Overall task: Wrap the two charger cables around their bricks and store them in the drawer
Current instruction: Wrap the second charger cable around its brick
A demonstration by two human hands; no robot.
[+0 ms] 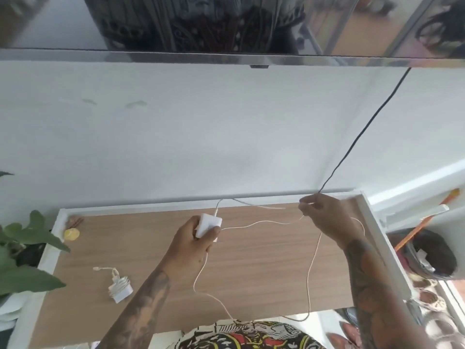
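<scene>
Above the tabletop (251, 268), left hand (192, 244) grips brick (208, 224); right hand (324, 217) pinches cable (261, 224).

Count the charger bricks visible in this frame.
2. One charger brick is held in the left hand above the table, its cable loose. The other brick, already wrapped, lies on the table's left side. None appear hidden.

I saw the wooden counter (251, 268) mostly bare between my arms. A loose white cable (312, 268) looped across its right half. A wrapped charger (120, 288) lay near the left, with plant leaves (22, 248) overhanging that edge. A black cord (364, 127) hung at the back right.
</scene>
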